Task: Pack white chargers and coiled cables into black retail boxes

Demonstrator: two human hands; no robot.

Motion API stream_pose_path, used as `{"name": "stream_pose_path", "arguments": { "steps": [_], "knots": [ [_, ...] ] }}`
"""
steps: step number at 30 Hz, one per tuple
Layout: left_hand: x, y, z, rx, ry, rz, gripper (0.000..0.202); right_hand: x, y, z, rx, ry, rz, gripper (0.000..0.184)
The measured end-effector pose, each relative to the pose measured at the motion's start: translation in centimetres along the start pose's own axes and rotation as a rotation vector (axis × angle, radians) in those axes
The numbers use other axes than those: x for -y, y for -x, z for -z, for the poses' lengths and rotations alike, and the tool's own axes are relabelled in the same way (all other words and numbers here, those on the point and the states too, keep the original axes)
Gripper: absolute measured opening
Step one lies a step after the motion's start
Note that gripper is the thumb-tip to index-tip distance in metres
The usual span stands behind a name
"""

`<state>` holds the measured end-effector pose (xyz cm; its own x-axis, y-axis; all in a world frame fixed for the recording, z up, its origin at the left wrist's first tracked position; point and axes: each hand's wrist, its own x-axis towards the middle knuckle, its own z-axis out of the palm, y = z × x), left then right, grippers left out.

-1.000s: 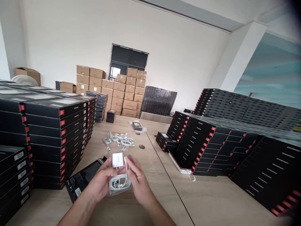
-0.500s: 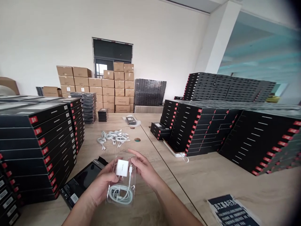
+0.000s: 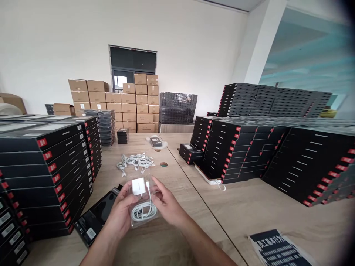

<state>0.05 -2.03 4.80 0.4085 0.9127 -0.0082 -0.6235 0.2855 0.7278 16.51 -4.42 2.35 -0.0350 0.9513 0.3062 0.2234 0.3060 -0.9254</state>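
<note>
A clear plastic tray [image 3: 144,221] is held between my two hands above the table. In its upper part sits a white charger plug [image 3: 138,186], and a coiled white charging cable [image 3: 144,211] fills the lower part, one connector standing up beside the plug. My left hand [image 3: 122,208] is closed on the tray's left edge, thumb near the plug. Along the right edge, my right hand [image 3: 165,201] grips it with thumb and fingers. Partly behind my left forearm lies a black box [image 3: 97,216], tilted on the table.
Several loose white cables [image 3: 137,161] lie in a heap beyond my hands. Tall stacks of black boxes stand at left [image 3: 63,177] and right [image 3: 222,151]. A dark printed sheet [image 3: 277,247] lies at front right. Brown cartons [image 3: 129,107] are piled against the wall.
Both hands have raised the tray slightly away from me and tilted it. My right thumb and fingers have come down along its right edge.
</note>
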Motion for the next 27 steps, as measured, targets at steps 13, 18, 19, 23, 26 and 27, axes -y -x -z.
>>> {"name": "stream_pose_path", "arguments": {
  "steps": [13,18,19,23,26,27],
  "knots": [
    [-0.4,0.4,0.1,-0.122,-0.035,0.145,0.065,0.0,0.1,-0.2,0.018,-0.182,-0.098,0.070],
    [-0.1,0.6,0.4,0.112,-0.258,0.239,0.054,0.5,-0.5,1.5,-0.062,-0.453,-0.211,0.063],
    [0.0,0.4,0.7,0.166,-0.319,0.227,0.053,0.6,-0.6,1.8,-0.065,-0.447,-0.222,0.058],
    [-0.6,-0.7,2.6,0.007,-0.746,-0.060,0.067,0.1,-1.1,2.6,-0.124,-0.450,-0.260,0.041],
    [-1.8,-1.7,4.8,-0.256,-1.320,-0.274,0.074,-0.7,-1.5,3.0,-0.235,-0.491,-0.265,0.036],
    [-2.1,-1.9,5.5,-0.290,-1.510,-0.267,0.073,-0.9,-1.6,3.1,-0.253,-0.504,-0.268,0.035]
  ]
}}
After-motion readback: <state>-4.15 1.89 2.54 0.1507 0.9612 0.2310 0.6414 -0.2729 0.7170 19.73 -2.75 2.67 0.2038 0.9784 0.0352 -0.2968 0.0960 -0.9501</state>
